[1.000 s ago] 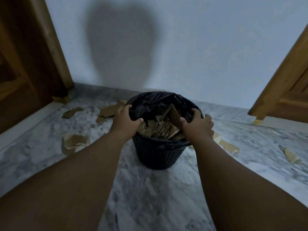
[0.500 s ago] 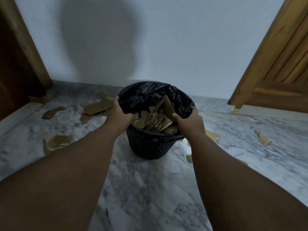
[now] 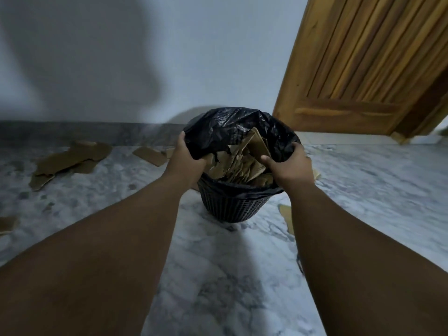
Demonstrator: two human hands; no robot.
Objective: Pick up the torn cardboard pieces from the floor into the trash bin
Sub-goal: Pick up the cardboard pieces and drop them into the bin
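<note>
No readable text, label, brand or number appears anywhere.

Quick count from me: one bin (image 3: 230, 207), one black bag (image 3: 230, 127), my left hand (image 3: 184, 161) and right hand (image 3: 291, 166), one door (image 3: 363, 69), and roughly six cardboard scraps (image 3: 70, 158) on the floor (image 3: 218, 275). It's too blurry to be exact.

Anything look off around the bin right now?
Yes. The trash bin is overfull: one cardboard piece juts above the rim. Its black liner is bunched high at the back, gripped by the left hand and right hand. Torn pieces lie on the floor to the left.
</note>
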